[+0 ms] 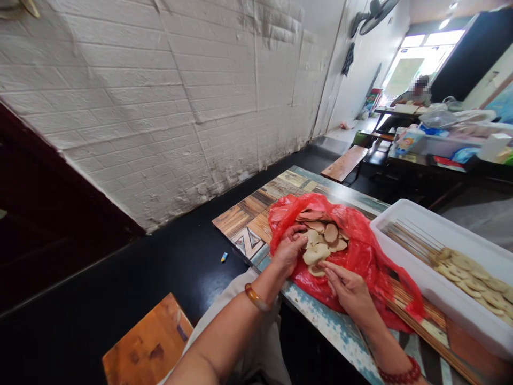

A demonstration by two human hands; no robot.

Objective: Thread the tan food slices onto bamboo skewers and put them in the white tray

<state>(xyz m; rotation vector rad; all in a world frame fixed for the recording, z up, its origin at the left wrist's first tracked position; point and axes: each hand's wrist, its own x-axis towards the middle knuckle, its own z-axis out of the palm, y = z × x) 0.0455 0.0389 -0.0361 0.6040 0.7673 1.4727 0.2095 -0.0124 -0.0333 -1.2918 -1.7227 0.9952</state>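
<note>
A red plastic bag [364,240] lies opened on the table, with several thin, pale, rounded food slices [331,233] heaped in it. My left hand [289,250] is over the bag's near left side, its thumb and fingers pinching a pale slice [311,238]. On the right, my right hand [348,286] has its fingertips closed at the edge of a lower pale slice [316,270]. Whether a thin skewer is also between those fingers I cannot tell. Another pale slice [316,254] sits between both hands.
A white plastic tub [401,211] at right holds skewered slices [468,275]. Bare bamboo skewers [435,342] lie on the patterned table [256,214] beside it. A wooden stool [148,342] stands at lower left, a bench [345,162] farther off. A person [414,96] sits at the back.
</note>
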